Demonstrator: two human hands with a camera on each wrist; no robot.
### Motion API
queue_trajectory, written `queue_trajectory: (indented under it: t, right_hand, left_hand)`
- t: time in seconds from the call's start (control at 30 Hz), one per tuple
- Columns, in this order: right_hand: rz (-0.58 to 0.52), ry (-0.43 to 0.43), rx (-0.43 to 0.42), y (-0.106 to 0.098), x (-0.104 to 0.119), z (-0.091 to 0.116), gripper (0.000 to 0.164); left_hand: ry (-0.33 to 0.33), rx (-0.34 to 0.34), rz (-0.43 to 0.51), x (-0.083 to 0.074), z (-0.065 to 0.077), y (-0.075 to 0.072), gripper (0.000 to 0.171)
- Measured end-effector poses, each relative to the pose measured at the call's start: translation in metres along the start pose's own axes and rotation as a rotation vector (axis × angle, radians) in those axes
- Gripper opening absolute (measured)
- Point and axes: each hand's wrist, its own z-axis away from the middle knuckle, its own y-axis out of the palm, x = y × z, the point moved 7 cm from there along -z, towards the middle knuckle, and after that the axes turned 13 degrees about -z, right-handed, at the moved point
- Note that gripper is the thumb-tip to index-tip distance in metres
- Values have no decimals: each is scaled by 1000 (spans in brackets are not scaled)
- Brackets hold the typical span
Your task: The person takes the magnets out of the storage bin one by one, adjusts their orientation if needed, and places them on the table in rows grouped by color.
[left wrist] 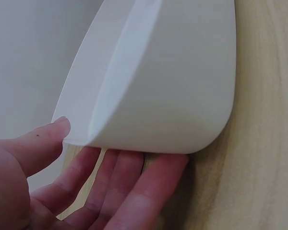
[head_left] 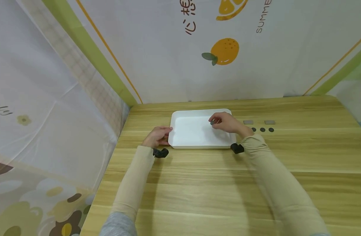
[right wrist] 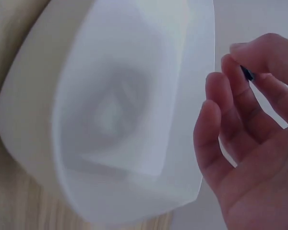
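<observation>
A white rectangular tray [head_left: 186,131] sits on the wooden table, with no objects visible inside it. At its left end my left hand [head_left: 158,135] grips the wall; in the left wrist view the thumb lies on the rim and the fingers touch the outer side. Above the right part of the tray, my right hand [head_left: 226,123] pinches a small dark disc [head_left: 212,122] between thumb and fingertips. From the right wrist view only a dark edge of that disc [right wrist: 247,73] shows, the rest being covered by fingers.
Right of the tray lie two grey rectangular pieces [head_left: 248,122] and, in front of them, a row of three dark discs [head_left: 262,129], one partly behind the right wrist. White printed cloth [head_left: 168,65] hangs along the table's back and left side.
</observation>
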Motion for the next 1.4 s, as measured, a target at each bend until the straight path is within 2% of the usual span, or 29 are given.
queue_trajectory:
  t: [0.5, 0.67, 0.93, 1.4]
  right_hand:
    - [2, 23, -75, -36, -7, 21, 26]
    - [59, 54, -112, -53, -14, 31, 25]
    - [93, 106, -164, -79, -23, 50, 32]
    - [181, 118, -244, -120, -45, 83, 34]
  left_hand:
    - [0, 17, 8, -1, 0, 1, 44]
    - [5, 17, 4, -1, 0, 0, 44]
    - [21, 29, 11, -2, 0, 2, 43]
    - [33, 17, 2, -3, 1, 1, 43]
